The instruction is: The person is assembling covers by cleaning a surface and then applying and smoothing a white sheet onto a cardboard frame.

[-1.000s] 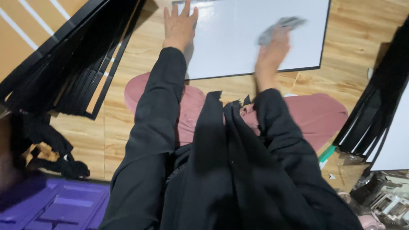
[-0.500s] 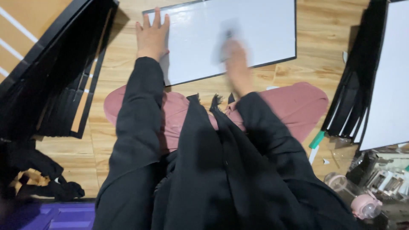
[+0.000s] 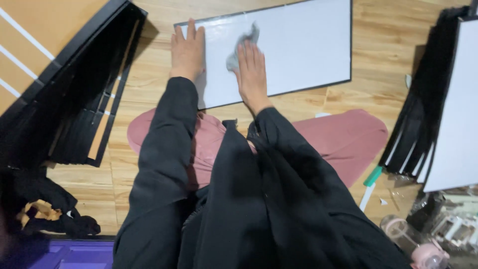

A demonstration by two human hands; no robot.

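Two black sleeves reach forward from the wearer's dark jacket, over folded legs in pink trousers, to a white panel with a thin black border (image 3: pixel 298 45) lying flat on the wood-plank floor (image 3: pixel 388 74) just beyond the knees. The left hand (image 3: pixel 187 50) lies palm-down on the panel's near-left corner, fingers extended and close together, apparently steadying it. The right hand (image 3: pixel 253 72) rests flat, fingers straight and slightly parted, pressing a crumpled grey cloth (image 3: pixel 239 47) that shows past the fingertips toward the panel's left-centre. Judged from this position, wiping is under way on the left portion; the broad right half lies beyond the cloth and may remain to be covered, though no marks distinguish cleaned from uncleaned surface. Stacks of black frames (image 3: pixel 79 99) lie at left, and further panels (image 3: pixel 455 114) at right.
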